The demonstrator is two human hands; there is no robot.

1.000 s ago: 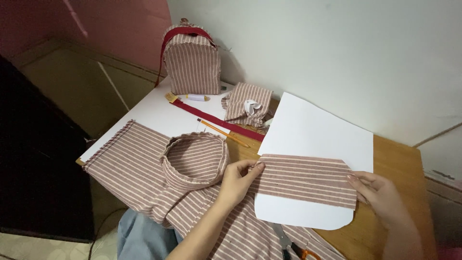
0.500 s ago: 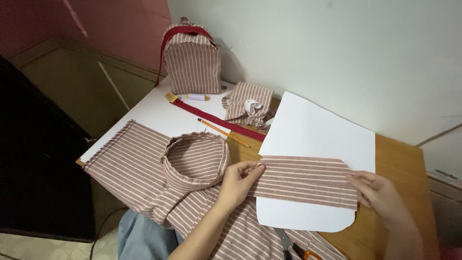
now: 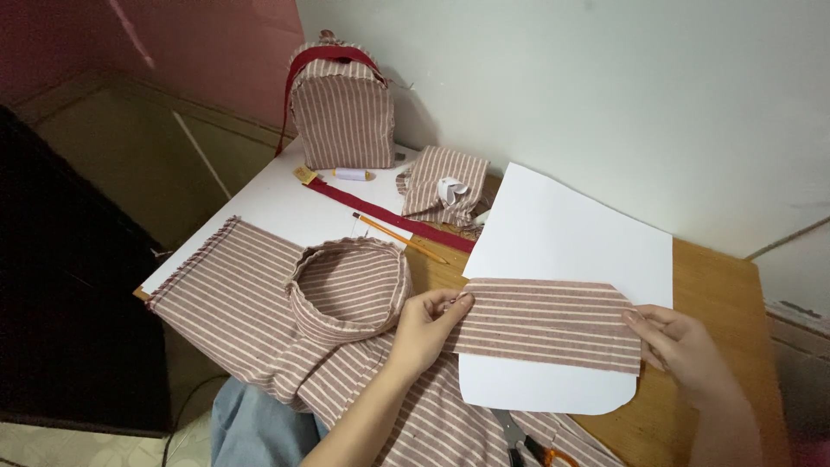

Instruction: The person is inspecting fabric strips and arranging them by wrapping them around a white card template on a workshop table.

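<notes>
Soft, even indoor light, brightest on the white paper and wall; faint shadows behind the striped bag; dim, murky left edge; sharp focus, slight wide-angle stretch

Striped backpack by the wall — pencil, thread spool, scissors.

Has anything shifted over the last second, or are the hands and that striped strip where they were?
Almost nothing: both hands keep pinching the striped strip flat across the white paper pattern, left hand and right hand at its two ends. Nothing was let go.
</notes>
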